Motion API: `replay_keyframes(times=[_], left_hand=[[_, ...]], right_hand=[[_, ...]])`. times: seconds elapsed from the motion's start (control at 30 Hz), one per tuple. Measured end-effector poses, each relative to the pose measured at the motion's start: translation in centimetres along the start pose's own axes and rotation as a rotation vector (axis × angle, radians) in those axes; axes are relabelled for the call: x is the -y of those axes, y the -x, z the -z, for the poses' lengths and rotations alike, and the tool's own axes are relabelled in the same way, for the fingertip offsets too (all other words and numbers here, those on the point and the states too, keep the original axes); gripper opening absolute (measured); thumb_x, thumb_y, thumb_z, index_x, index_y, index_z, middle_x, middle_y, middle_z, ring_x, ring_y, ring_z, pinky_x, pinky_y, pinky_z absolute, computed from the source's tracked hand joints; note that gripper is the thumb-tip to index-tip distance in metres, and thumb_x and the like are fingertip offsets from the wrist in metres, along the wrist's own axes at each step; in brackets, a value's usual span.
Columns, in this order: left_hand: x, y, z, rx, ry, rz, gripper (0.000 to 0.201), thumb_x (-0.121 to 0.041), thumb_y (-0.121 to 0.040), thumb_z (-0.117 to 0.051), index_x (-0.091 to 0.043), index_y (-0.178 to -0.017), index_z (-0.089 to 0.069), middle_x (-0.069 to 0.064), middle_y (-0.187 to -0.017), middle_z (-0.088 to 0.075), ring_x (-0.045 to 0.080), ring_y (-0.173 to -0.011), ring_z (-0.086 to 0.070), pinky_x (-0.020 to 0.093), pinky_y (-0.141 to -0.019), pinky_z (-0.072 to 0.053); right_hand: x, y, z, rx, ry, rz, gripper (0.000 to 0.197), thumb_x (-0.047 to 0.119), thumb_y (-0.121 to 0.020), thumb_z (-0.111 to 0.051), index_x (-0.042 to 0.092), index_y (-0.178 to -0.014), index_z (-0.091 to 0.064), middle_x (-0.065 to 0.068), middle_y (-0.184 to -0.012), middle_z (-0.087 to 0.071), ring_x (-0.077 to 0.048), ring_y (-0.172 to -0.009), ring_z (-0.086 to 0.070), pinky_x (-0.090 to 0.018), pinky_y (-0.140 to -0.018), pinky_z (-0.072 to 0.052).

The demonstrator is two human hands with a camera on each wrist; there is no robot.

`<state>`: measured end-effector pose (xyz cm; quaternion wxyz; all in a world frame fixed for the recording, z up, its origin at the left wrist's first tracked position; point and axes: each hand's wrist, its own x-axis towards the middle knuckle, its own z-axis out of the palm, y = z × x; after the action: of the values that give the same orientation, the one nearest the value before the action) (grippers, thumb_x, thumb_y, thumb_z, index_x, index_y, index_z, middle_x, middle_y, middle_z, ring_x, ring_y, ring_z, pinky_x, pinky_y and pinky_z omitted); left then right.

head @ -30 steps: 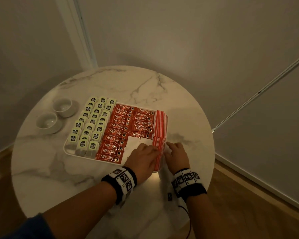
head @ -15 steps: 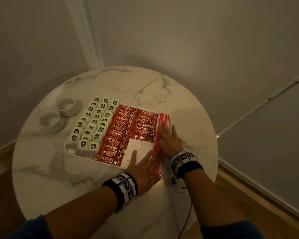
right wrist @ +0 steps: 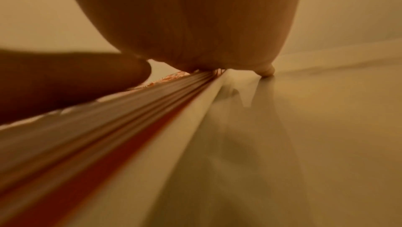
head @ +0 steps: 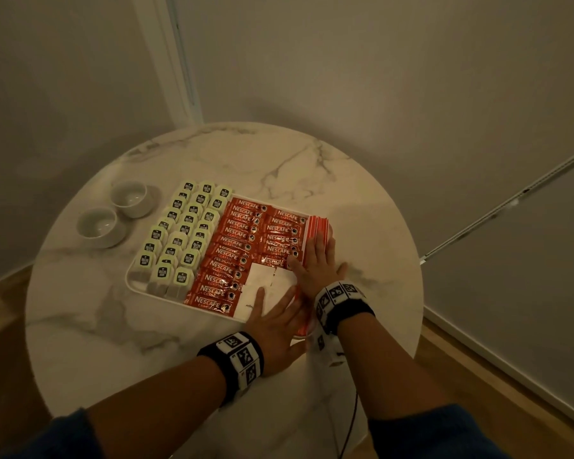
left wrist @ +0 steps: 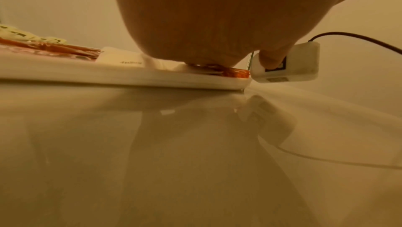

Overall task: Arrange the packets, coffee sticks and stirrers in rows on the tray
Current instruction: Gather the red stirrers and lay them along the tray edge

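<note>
Both hands lie flat, fingers straight: the right hand (head: 315, 266) presses the red stirrers (head: 318, 226) along the tray (head: 133, 276)'s right edge, mid-frame on the tabletop (head: 80, 326); the left hand (head: 275, 319) rests on white packets (head: 272, 283) beside the coffee sticks (head: 239, 246)

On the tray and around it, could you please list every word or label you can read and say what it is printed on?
"NESCAFE" over "CLASSIC": on the red coffee sticks on the tray.
Dark labels on the pale green packets: too small to read.
Small print on the white packets: blurred, unreadable.
Black-and-white square markers, no words, on the wristbands.
Red-striped stirrers: no text visible.
</note>
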<state>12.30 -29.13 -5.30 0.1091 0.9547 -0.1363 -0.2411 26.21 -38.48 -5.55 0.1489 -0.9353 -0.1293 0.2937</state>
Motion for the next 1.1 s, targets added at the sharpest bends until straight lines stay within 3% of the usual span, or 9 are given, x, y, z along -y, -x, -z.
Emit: replay_keyframes(times=[0.17, 0.33, 0.4, 0.47, 0.63, 0.73, 0.83, 0.97, 1.1], left_hand=[[1.7, 2.2, 3.0, -0.173, 0.170, 0.041, 0.078, -0.060, -0.096, -0.026, -0.030, -0.150, 0.021, -0.012, -0.154, 0.032, 0.010, -0.140, 0.034, 0.060, -0.113, 0.016], [9.4, 6.5, 6.6, -0.576, 0.829, 0.448, 0.081, -0.031, -0.092, -0.058, -0.030, -0.153, -0.005, -0.007, -0.161, 0.001, 0.015, -0.148, 0.006, 0.043, -0.118, -0.002], [13.9, 8.4, 6.7, -0.553, 0.811, 0.551, 0.097, -0.029, -0.081, -0.073, -0.025, -0.153, -0.007, 0.000, -0.159, -0.012, 0.024, -0.148, -0.006, 0.046, -0.118, -0.012], [17.5, 9.9, 6.3, -0.431, 0.757, 0.589, 0.113, -0.030, -0.072, -0.082, -0.019, -0.153, -0.004, 0.004, -0.158, -0.014, 0.027, -0.147, -0.010, 0.047, -0.118, -0.016], [22.3, 11.6, 3.7, -0.211, 0.758, 0.488, 0.124, -0.017, -0.067, -0.085, -0.013, -0.152, 0.004, 0.004, -0.157, -0.012, 0.021, -0.141, -0.024, 0.035, -0.114, -0.026], [24.3, 11.7, 2.4, -0.235, 0.813, 0.432, 0.120, -0.013, -0.075, -0.077, -0.030, -0.151, 0.015, -0.004, -0.158, -0.020, 0.013, -0.134, -0.038, 0.035, -0.111, -0.035], [25.4, 11.1, 2.4, -0.283, 0.805, 0.407, 0.113, -0.014, -0.079, -0.073, -0.032, -0.152, 0.011, -0.006, -0.154, -0.032, 0.011, -0.129, -0.044, 0.036, -0.109, -0.039], [26.3, 9.5, 3.0, -0.369, 0.837, 0.328, 0.093, -0.041, -0.076, -0.068, -0.040, -0.148, -0.009, -0.011, -0.136, -0.052, 0.007, -0.113, -0.057, 0.039, -0.100, -0.047], [27.0, 7.5, 3.8, -0.355, 0.848, 0.323, 0.098, -0.063, -0.075, -0.054, -0.035, -0.150, 0.003, -0.008, -0.140, -0.050, 0.011, -0.116, -0.056, 0.042, -0.103, -0.045]], right_hand=[[-0.3, 1.8, 0.8, -0.224, -0.482, -0.016, 0.082, 0.073, -0.089, -0.014, 0.028, -0.153, 0.009, 0.002, -0.161, 0.017, -0.020, -0.146, 0.019, -0.051, -0.119, 0.006], [-1.4, 8.0, -0.8, -0.217, -0.813, -0.161, 0.087, 0.053, -0.092, -0.052, 0.022, -0.155, 0.000, -0.004, -0.162, -0.010, -0.024, -0.146, -0.019, -0.043, -0.115, -0.023], [-1.9, 9.5, -3.5, -0.139, -0.829, -0.157, 0.116, 0.050, -0.075, -0.075, 0.027, -0.153, 0.008, -0.002, -0.161, -0.013, -0.023, -0.145, -0.024, -0.046, -0.116, -0.025], [-1.8, 10.2, -6.3, -0.126, -0.644, -0.181, 0.131, 0.061, -0.059, -0.079, 0.032, -0.151, 0.009, 0.001, -0.160, -0.016, -0.024, -0.144, -0.025, -0.052, -0.118, -0.019], [-0.2, 10.0, -10.1, -0.348, -0.471, -0.262, 0.113, 0.041, -0.071, -0.077, 0.023, -0.151, 0.000, -0.006, -0.155, -0.026, -0.028, -0.144, -0.025, -0.053, -0.120, -0.003], [1.0, 9.6, -10.5, -0.450, -0.502, -0.327, 0.112, 0.048, -0.072, -0.077, 0.022, -0.151, -0.001, -0.007, -0.154, -0.029, -0.028, -0.143, -0.027, -0.051, -0.120, 0.001], [2.1, 9.2, -10.1, -0.470, -0.495, -0.351, 0.116, 0.044, -0.071, -0.080, 0.019, -0.152, 0.000, -0.005, -0.156, -0.026, -0.028, -0.146, -0.021, -0.051, -0.119, 0.004], [3.3, 8.2, -8.5, -0.471, -0.527, -0.395, 0.119, 0.040, -0.071, -0.081, 0.018, -0.153, 0.002, -0.004, -0.157, -0.025, -0.028, -0.147, -0.015, -0.053, -0.119, 0.002], [3.4, 6.6, -7.1, -0.468, -0.534, -0.397, 0.121, 0.038, -0.068, -0.082, 0.017, -0.152, 0.002, -0.004, -0.154, -0.030, -0.027, -0.144, -0.023, -0.054, -0.119, 0.000]])
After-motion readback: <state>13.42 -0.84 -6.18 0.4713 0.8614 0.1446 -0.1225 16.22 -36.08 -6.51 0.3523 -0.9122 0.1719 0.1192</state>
